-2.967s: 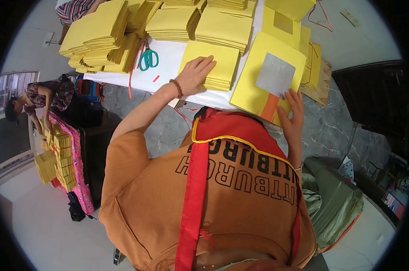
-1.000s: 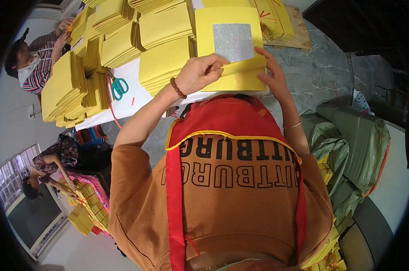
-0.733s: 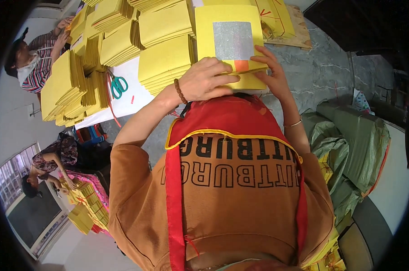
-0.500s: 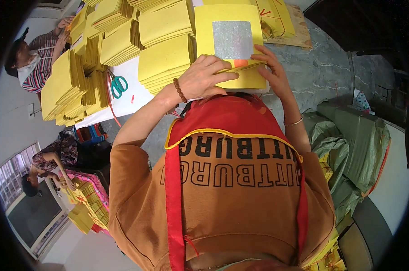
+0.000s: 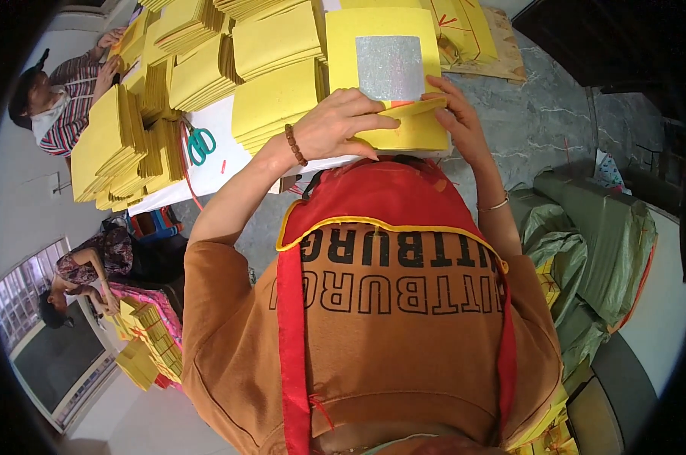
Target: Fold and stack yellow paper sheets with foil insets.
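A yellow paper sheet (image 5: 392,21) with a silver square (image 5: 389,67) lies on top of a pile of yellow paper (image 5: 404,137) at the table's near edge. Its near edge is lifted and folded over, and a small orange-red patch shows just beyond the fold. My left hand (image 5: 341,120), with a brown bead bracelet at the wrist, grips the left part of this fold between thumb and fingers. At the fold's right end, my right hand (image 5: 460,115) pinches the paper, fingers above and thumb towards me.
Stacks of folded yellow paper (image 5: 276,95) fill the table to the left. Green-handled scissors (image 5: 200,145) and a red strip lie on the white tabletop (image 5: 233,133). Two people (image 5: 62,106) work on the left. Green-wrapped bundles (image 5: 597,227) stand at the right.
The sheet's near edge has been rolled further up and away from me, covering more of the orange-red patch. My hands have shifted only slightly with it.
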The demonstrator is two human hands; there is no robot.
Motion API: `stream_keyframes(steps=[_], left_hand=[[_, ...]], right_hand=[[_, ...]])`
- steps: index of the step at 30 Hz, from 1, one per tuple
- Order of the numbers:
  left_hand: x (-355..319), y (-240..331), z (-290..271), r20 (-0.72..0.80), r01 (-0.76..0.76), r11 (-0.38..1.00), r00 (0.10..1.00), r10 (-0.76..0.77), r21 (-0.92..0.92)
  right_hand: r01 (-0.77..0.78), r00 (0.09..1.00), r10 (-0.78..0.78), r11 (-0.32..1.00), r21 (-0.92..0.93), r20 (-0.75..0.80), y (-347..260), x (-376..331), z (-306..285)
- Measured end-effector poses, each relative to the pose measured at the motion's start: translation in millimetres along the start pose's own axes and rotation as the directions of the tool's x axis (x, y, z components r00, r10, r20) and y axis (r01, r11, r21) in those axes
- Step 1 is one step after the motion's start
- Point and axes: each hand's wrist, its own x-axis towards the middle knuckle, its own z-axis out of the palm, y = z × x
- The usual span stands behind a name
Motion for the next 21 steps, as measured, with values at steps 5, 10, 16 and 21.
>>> stream_keyframes(steps=[5,10,16,21], left_hand=[[-0.1,-1.8,1.1,-0.018,0.000,1.000,1.000,0.000,-0.007],[1.3,-2.5,-0.3,-0.009,-0.002,1.000,1.000,0.002,-0.011],[0.6,-3.7,0.6,0.000,-0.009,1.000,1.000,0.009,0.000],[0.8,-1.9,0.5,-0.040,-0.020,1.000,0.999,0.020,0.017]], right_hand=[[0.009,1.000,-0.009,1.000,-0.013,-0.011,3.5,0.5,-0.3],[0.021,1.000,-0.021,0.999,-0.036,-0.008,5.5,0.8,-1.7],[0.000,1.000,0.000,1.000,-0.022,-0.014,6.9,0.8,-1.4],[0.026,1.000,-0.026,0.999,0.019,0.011,8.6,0.5,-4.1]])
